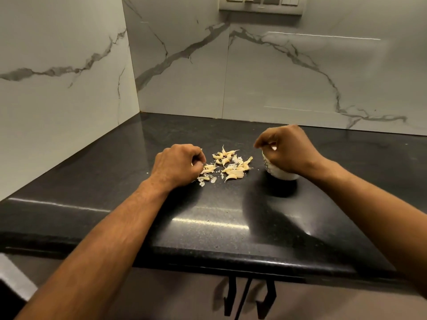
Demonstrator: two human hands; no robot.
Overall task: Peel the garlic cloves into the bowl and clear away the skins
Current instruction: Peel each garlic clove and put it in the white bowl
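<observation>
Several garlic cloves [233, 166] and loose papery skins [204, 179] lie in a scattered pile on the black countertop [208, 218]. My left hand [176, 167] rests at the pile's left edge with its fingers curled down, and a pale scrap of skin shows at its fingertips. A small white bowl [283, 174] stands right of the pile, mostly hidden by my right hand [286, 150]. That hand hovers over the bowl's rim, fingers curled, pinching a small pale piece that looks like a clove. The bowl's inside is hidden.
Marble-patterned walls [277, 72] close off the counter at the back and left, forming a corner. The counter's rounded front edge [208, 262] runs below my forearms, with dark hooks [247, 296] hanging under it. A switch panel [261, 3] sits high on the back wall.
</observation>
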